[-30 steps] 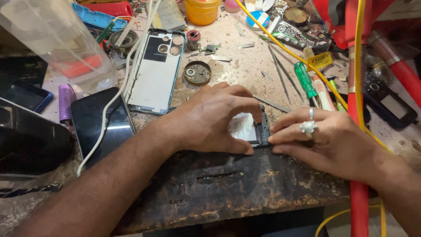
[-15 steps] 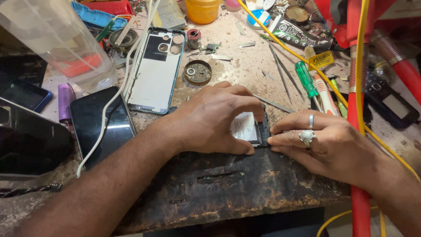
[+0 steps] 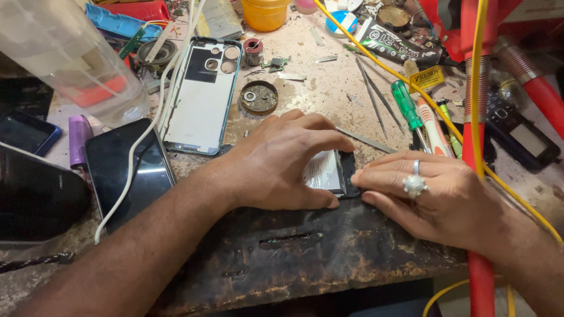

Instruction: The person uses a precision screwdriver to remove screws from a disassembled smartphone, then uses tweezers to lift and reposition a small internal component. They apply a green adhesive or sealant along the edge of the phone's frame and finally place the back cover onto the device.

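two hands' fingers (image 3: 329, 138) pressed flat on a small phone part (image 3: 329, 172) atop a scorched, cluttered workbench (image 3: 317, 246)

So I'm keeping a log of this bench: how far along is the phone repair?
Done: the phone back cover lies off, apart, inner side up. In hand: the left hand and right hand press on a small dark device with a pale panel. Left: the cover is not refitted; the screwdrivers lie untouched.
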